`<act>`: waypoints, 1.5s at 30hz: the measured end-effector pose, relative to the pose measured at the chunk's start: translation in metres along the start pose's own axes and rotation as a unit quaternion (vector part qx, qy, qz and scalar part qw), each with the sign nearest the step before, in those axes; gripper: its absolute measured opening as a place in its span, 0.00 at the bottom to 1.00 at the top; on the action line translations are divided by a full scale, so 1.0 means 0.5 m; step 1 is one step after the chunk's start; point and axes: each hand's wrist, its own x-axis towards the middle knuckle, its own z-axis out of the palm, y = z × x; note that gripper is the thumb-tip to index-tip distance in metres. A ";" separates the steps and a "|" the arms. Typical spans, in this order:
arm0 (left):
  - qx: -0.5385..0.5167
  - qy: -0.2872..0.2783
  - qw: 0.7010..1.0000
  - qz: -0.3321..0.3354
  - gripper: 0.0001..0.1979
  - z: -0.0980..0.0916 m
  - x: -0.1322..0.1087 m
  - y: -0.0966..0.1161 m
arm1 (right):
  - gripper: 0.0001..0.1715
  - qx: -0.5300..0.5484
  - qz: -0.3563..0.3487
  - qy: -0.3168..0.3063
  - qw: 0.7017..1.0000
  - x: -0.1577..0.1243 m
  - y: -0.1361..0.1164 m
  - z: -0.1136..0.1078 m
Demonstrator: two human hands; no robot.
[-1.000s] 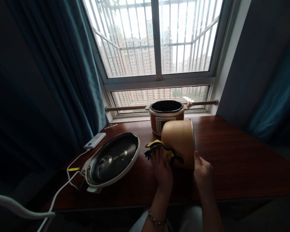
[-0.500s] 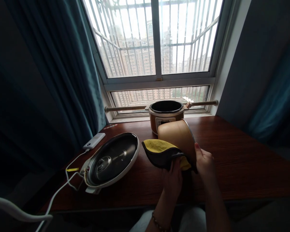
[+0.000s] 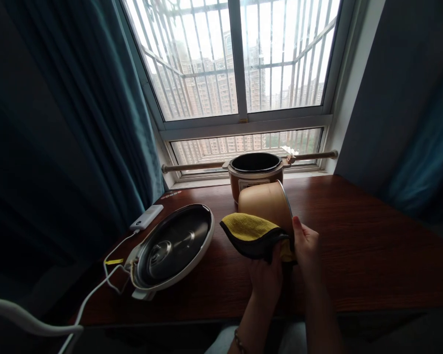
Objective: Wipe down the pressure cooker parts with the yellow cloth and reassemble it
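Observation:
A gold-coloured inner pot (image 3: 262, 200) is tipped on its side above the table, its rim facing right. My right hand (image 3: 307, 244) grips that rim, thumb on the outer wall. In my left hand (image 3: 268, 273) is a yellow and dark grey cloth (image 3: 249, 227) with a black edge, held against the lower side of the pot; the fingers are partly hidden by the cloth. Just behind the pot stands the brown rice cooker body (image 3: 236, 186), open at the top. Its detached-looking round lid (image 3: 175, 243), dark inside with a white rim, lies to the left.
The dark red wooden table (image 3: 365, 246) runs up to the window ledge. At left lie a white power bank (image 3: 146, 217) and a white cable (image 3: 92, 294) with a yellow tag (image 3: 114, 261). A rod (image 3: 194, 167) crosses in front of the window, behind the cooker.
The pot and my right hand have shifted slightly left. My left hand and the cloth have moved a little along the pot's underside. The camera view has shifted slightly.

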 end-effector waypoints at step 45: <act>-0.268 -0.070 0.957 -0.086 0.17 0.018 -0.028 0.045 | 0.24 0.201 0.133 -0.120 0.963 -0.021 0.032 -0.046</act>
